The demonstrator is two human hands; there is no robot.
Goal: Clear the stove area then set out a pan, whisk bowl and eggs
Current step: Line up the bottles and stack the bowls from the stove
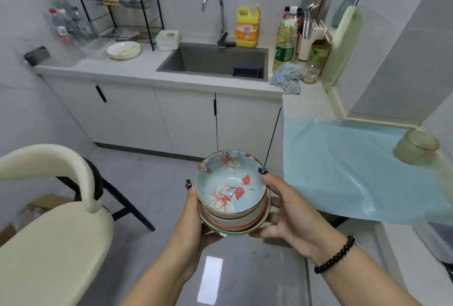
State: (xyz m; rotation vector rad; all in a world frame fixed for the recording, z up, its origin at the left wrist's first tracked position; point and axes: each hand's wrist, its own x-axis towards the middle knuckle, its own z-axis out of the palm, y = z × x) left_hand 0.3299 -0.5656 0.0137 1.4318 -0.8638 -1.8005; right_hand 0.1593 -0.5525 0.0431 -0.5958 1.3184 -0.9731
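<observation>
Stack of bowls (231,197), topped by a blue floral bowl, held in mid-air in front of the sink (213,61) table. Left hand (193,210) and right hand (284,210) grasp the stack from opposite sides, above the floor beside a cream chair (54,237)

Grey counter (137,70) runs along the back wall w/ a sink (213,60) sunk in. Left of it: black wire rack (122,14), pale plates (123,50), white box (168,40), clear bottles (62,19). Yellow detergent jug (247,26) sits behind the sink. Right corner has oil bottles (285,43), a knife block (310,36) and a blue rag (288,77). Right-hand counter carries a light blue mat (355,166) w/ a blurry jar (414,148) on it.
</observation>
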